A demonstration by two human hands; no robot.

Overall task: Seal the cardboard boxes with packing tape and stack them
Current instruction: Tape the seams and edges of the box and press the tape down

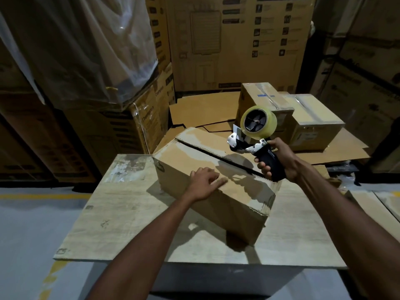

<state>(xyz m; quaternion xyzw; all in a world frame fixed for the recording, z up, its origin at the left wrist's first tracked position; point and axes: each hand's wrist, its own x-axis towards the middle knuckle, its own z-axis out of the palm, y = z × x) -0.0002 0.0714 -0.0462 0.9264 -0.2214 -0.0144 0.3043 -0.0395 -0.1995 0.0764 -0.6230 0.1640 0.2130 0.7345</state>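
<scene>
The box (pixel 184 161) sits skewed on the worktop (pixel 129 213), one corner towards the person. Its top flaps are folded down, and a dark open seam runs along the middle. No fresh tape shows across that seam, so sealing looks not yet begun.

The left hand (pixel 205 182) lies on the near flap with its grip loose and fingers spread flat, holding nothing. It probably pins the flap level and keeps the box from sliding under the pull of the tape.

The right hand (pixel 279 161) has its grip closed round the black handle of the tape gun (pixel 249 139). The roll is uppermost and the metal mouth points away over the seam. The gun's shadow on the flap suggests it hangs just above the cardboard rather than on it.

The far flap seems to ride a little higher than the near one, which could crease the tape.

Behind, two taped boxes (pixel 313 118) stand side by side on flat cardboard (pixel 201 109), likely where the stack goes. Tall cartons (pixel 238 40) and a plastic-wrapped pile (pixel 86 50) hem the space in.
</scene>
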